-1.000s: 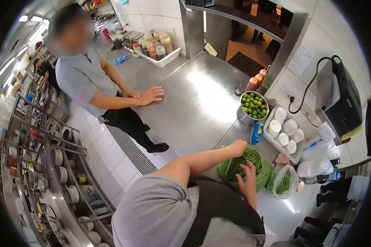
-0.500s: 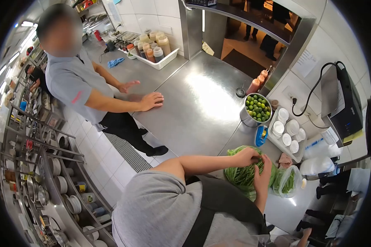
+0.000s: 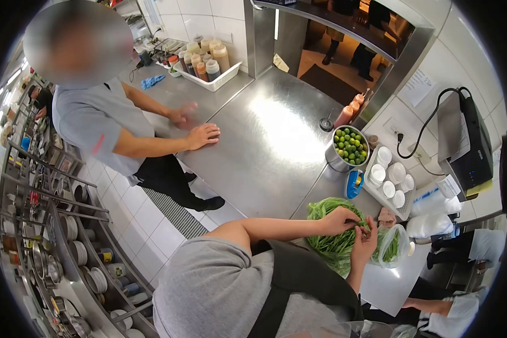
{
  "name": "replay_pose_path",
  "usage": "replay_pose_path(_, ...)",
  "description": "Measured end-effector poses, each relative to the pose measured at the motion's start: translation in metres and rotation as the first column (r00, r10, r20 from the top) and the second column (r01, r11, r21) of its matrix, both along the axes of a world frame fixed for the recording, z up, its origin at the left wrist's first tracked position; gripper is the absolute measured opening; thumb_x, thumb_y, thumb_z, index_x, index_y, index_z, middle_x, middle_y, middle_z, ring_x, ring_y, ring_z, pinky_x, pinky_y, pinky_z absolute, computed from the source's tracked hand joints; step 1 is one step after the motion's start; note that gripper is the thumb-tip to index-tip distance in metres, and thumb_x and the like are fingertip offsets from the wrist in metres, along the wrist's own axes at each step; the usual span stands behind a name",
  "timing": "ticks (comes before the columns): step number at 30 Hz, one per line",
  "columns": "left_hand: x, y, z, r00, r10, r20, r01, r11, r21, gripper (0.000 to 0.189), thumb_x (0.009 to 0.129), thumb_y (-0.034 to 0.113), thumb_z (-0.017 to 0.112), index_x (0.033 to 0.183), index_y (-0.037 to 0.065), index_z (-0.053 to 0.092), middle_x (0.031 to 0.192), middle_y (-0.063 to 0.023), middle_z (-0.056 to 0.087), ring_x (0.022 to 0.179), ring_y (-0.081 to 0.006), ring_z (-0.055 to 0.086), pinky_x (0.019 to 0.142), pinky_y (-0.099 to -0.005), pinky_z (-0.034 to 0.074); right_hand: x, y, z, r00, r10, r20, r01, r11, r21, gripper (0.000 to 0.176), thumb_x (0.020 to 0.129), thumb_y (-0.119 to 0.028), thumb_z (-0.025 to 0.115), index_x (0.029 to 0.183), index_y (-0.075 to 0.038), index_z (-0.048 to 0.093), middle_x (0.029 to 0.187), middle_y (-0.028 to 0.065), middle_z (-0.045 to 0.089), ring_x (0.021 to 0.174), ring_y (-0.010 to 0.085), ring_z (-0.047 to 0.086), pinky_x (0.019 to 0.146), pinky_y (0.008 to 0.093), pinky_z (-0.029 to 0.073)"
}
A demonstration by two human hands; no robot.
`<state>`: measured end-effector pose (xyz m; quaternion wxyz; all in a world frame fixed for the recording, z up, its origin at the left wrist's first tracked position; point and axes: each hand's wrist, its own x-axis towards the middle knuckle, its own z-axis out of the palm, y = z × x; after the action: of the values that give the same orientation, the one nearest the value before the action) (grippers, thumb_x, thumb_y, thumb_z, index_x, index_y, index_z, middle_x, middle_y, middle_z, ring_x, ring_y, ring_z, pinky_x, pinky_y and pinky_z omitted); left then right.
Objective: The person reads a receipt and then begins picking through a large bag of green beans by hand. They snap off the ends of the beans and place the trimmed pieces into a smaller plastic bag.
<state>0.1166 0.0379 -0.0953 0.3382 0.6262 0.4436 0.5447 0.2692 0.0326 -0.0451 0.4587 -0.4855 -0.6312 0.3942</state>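
My left hand (image 3: 342,221) reaches in from the left over a pile of thin green stalks (image 3: 329,245) lying in a clear plastic bag. Its fingers are pinched together. From below comes my right hand (image 3: 365,240), its fingertips closed and meeting those of the left. Between the fingertips is a small piece of thin green stalk, mostly hidden by the fingers. Just right of my right hand stands a second clear bag (image 3: 390,248) with more green stalks in it.
A steel pot of limes (image 3: 350,145), a blue container (image 3: 354,183) and a white crate with cups (image 3: 390,177) stand beyond my hands. Sauce bottles (image 3: 205,59) fill a basket at the back. A co-worker (image 3: 104,121) leans one hand on the steel counter (image 3: 253,163).
My hands have shifted slightly, with the right fingers now curled in to meet the left. The co-worker has leaned closer, one hand blurred by motion.
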Motion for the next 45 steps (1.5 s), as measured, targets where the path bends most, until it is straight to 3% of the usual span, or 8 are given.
replay_pose_path(5,0.006,-0.003,0.008,0.997,-0.05,0.055,0.049,0.999,0.019,0.025,0.08,0.004,0.073,0.104,-0.001,0.071,0.093,-0.0203,0.07,0.082,-0.0362,0.067,0.073,-0.0385,0.053,0.019,0.006,-0.007,0.998,0.054,-0.035,-0.054,0.998,-0.016,0.029,0.089,0.007,0.064,0.117,0.001,0.065,0.104,0.0075,0.065,0.091,0.0137,0.063,0.08,0.026,0.052)
replay_pose_path(8,0.004,-0.001,0.014,0.993,-0.08,0.087,0.087,0.993,-0.08,0.024,0.081,0.004,0.073,0.104,-0.002,0.072,0.091,-0.0171,0.073,0.077,-0.0244,0.07,0.073,-0.0336,0.053,0.017,0.01,-0.007,0.999,0.025,-0.031,-0.022,0.994,0.105,0.025,0.088,0.008,0.064,0.112,0.002,0.067,0.1,0.0066,0.064,0.09,0.0134,0.063,0.08,0.0261,0.052)
replay_pose_path(11,0.009,0.003,0.008,0.901,-0.085,0.425,0.165,0.974,-0.156,0.025,0.082,0.002,0.073,0.106,-0.003,0.073,0.09,-0.0123,0.075,0.079,-0.0108,0.066,0.074,-0.0288,0.052,0.01,0.013,-0.002,1.0,0.0,0.011,-0.002,0.986,0.169,0.025,0.089,0.008,0.064,0.112,0.002,0.067,0.099,0.0062,0.063,0.09,0.0128,0.063,0.079,0.0261,0.052)
replay_pose_path(14,0.007,0.004,0.008,0.894,-0.048,0.445,0.164,0.96,-0.227,0.025,0.083,0.001,0.073,0.107,-0.004,0.073,0.092,-0.0097,0.075,0.083,-0.0061,0.063,0.076,-0.0271,0.052,0.001,0.014,0.016,0.996,0.004,0.088,-0.017,0.988,0.153,0.026,0.089,0.006,0.064,0.115,0.002,0.066,0.099,0.0062,0.063,0.089,0.0124,0.062,0.079,0.0259,0.052)
replay_pose_path(21,-0.003,0.003,0.004,0.9,-0.05,0.433,0.157,0.964,-0.214,0.025,0.082,0.005,0.076,0.106,-0.003,0.074,0.092,-0.0095,0.076,0.081,-0.0063,0.064,0.074,-0.0262,0.053,0.007,0.033,0.009,0.978,0.188,0.096,-0.183,0.982,-0.056,0.023,0.09,0.002,0.066,0.112,0.001,0.067,0.097,0.0064,0.065,0.085,0.0114,0.062,0.074,0.0247,0.052)
replay_pose_path(36,-0.008,0.011,0.005,0.88,-0.243,0.408,0.38,0.875,-0.299,0.016,0.087,0.012,0.073,0.091,-0.004,0.074,0.078,-0.0032,0.073,0.072,-0.0047,0.061,0.067,-0.0235,0.049,0.021,0.044,0.013,0.984,0.177,-0.035,-0.18,0.975,-0.129,0.019,0.089,0.003,0.066,0.108,0.002,0.068,0.099,0.0057,0.067,0.082,0.0094,0.061,0.073,0.0225,0.049)
replay_pose_path(42,-0.017,0.009,0.017,0.912,-0.209,0.353,0.309,0.916,-0.256,0.013,0.087,0.01,0.07,0.089,-0.004,0.071,0.072,-0.0049,0.07,0.07,-0.0095,0.063,0.065,-0.0266,0.05,0.013,0.038,0.022,0.97,0.233,0.072,-0.229,0.972,-0.055,0.019,0.088,0.001,0.068,0.108,0.001,0.069,0.092,0.0017,0.064,0.08,0.0088,0.06,0.071,0.0232,0.047)
replay_pose_path(45,-0.013,0.01,0.004,0.937,-0.149,0.314,0.232,0.941,-0.245,0.014,0.087,0.01,0.07,0.092,-0.003,0.071,0.071,-0.0067,0.069,0.069,-0.0107,0.065,0.064,-0.0288,0.05,0.016,0.037,0.026,0.93,0.233,0.284,-0.234,0.972,-0.031,0.016,0.088,-0.001,0.069,0.104,0.001,0.069,0.088,0.0014,0.063,0.077,0.0081,0.059,0.069,0.0231,0.047)
